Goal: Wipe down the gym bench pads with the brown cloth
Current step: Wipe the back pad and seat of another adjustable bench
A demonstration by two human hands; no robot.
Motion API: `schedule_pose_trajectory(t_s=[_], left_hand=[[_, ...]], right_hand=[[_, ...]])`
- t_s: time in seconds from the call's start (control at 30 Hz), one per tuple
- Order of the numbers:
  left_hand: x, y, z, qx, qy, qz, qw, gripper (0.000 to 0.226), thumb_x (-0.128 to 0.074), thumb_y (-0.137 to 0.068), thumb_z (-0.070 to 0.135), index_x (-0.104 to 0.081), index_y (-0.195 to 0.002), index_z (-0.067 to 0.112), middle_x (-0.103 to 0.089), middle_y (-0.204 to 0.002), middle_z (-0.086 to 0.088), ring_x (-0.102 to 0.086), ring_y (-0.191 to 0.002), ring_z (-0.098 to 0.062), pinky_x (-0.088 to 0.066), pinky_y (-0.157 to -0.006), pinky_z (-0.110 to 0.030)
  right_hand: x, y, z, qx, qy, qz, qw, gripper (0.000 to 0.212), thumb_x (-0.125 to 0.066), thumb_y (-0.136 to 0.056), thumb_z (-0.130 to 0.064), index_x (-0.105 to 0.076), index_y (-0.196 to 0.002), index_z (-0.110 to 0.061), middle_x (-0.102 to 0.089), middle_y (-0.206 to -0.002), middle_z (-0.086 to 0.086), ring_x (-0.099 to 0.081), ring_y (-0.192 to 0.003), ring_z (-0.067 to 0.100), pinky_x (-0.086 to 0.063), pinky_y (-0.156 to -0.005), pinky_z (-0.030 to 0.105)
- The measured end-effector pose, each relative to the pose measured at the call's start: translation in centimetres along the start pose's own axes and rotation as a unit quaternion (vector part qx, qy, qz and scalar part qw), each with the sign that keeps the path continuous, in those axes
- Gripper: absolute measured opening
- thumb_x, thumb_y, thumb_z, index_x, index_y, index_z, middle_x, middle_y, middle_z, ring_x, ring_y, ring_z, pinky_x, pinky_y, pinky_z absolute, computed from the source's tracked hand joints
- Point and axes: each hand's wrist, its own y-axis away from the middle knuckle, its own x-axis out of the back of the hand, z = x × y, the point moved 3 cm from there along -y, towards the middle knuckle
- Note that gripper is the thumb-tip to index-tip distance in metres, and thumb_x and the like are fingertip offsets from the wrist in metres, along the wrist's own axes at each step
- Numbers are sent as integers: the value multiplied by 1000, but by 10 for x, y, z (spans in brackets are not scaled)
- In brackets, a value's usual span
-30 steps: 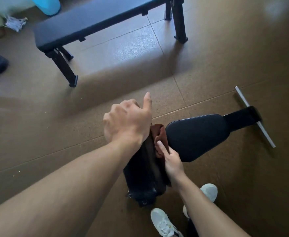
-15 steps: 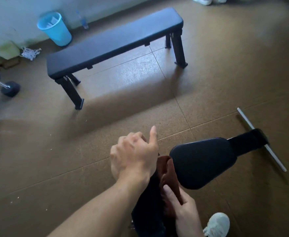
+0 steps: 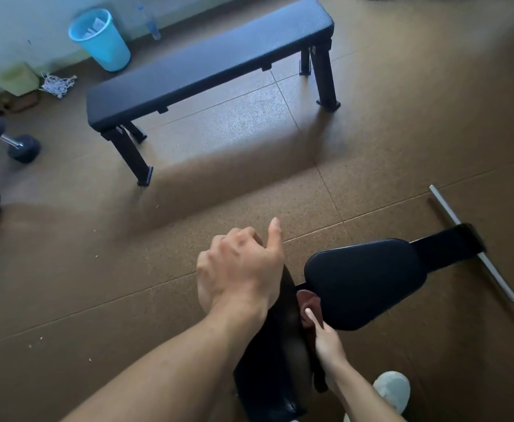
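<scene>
Between pads | brown cloth point(image 3: 309, 309) bunched, right hand point(image 3: 329, 345) pressing it

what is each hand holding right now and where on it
Right hand presses the brown cloth by its lower part. Left hand rests on the back pad's upper end; its grip is hidden.

Bare forearms, no sleeves; white sneaker point(image 3: 392, 389) on foot
</scene>
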Motion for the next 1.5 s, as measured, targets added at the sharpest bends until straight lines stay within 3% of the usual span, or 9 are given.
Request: schedule_pose_trajectory(t_s=[0.23, 0.43, 0.53, 0.93, 1.0, 1.1, 1.23, 1.37, 1.5], left_hand=[[-3, 0, -4, 3, 0, 18, 1000, 64, -20, -95, 70, -70, -95, 32, -67, -90, 7, -61, -94, -22, -47, -87, -40], [-7, -5, -7, 27, 6, 43, 999, 65, -25, -92, 74, -63, -128, 35, -69, -122, 3, -61, -116, -25, -45, -98, -43], [-8, -4, -10, 33, 12, 48, 998, 67, -25, -92, 75, -58, -135, 36, -67, -130, 3, -60, -120, -27, -44, -101, -44], [5, 6, -11, 47, 25, 76, 996, 62, -30, -91, 73, -69, -116, 32, -69, -116, -11, -61, -108, -38, -50, -92, -46], [6, 12, -6, -5, 6, 98, 995, 50, -41, -98, 59, -72, -113, 23, -69, -118, -13, -58, -116, -36, -44, -100, -47], [-1, 29, 18, -143, -96, 128, 977, 45, -43, -97, 51, -73, -107, 19, -73, -114, -4, -56, -123, -27, -34, -107, -44], [-43, 102, 121, -98, 158, -1, 983, 33, -55, -97, 55, -73, -96, 27, -74, -102, 6, -65, -102, -16, -50, -89, -39], [-117, 200, 261, 116, 441, -330, 826, 61, -52, -81, 76, -70, -115, 28, -77, -111, 4, -71, -108, -18, -52, -101, -50], [-133, 249, 367, 180, 547, -412, 706, 58, -55, -86, 64, -69, -122, 21, -78, -111, -8, -73, -107, -29, -55, -99, -52]], right_hand=[[-13, -30, -21, 9, -26, -18, 999, 50, -59, -102, -51, -67, -137, -16, -70, -108, 0, -64, -97, 19, -47, -89, 36], [-48, -9, -122, 169, -48, -103, 979, 31, -66, -102, -34, -74, -128, -20, -79, -101, -5, -72, -90, 8, -55, -75, 18], [-38, 47, -134, 217, -86, -201, 951, 21, -67, -101, -24, -76, -117, -14, -77, -108, 20, -71, -90, 21, -58, -84, 34], [162, 184, -42, 14, -320, -215, 923, 65, -48, -100, -56, -69, -134, -5, -60, -143, 28, -58, -134, 44, -42, -117, 54], [203, 196, -49, 45, -328, -193, 924, 62, -46, -95, -55, -79, -118, -7, -70, -129, 26, -71, -116, 39, -55, -104, 49], [258, 201, -62, 52, -316, -181, 930, 68, -59, -94, -59, -65, -139, -9, -64, -140, 26, -62, -130, 44, -40, -119, 54], [333, 203, -102, 130, -209, -153, 957, 62, -75, -84, -50, -64, -139, -23, -74, -127, 9, -67, -123, 32, -49, -109, 47], [399, 214, -143, 190, -148, -183, 953, 49, -70, -87, -29, -67, -135, -17, -74, -123, 14, -72, -110, 27, -59, -91, 37], [459, 216, -179, 197, -121, -169, 958, 50, -69, -88, -39, -68, -133, -18, -71, -128, 18, -67, -123, 32, -52, -108, 48]])
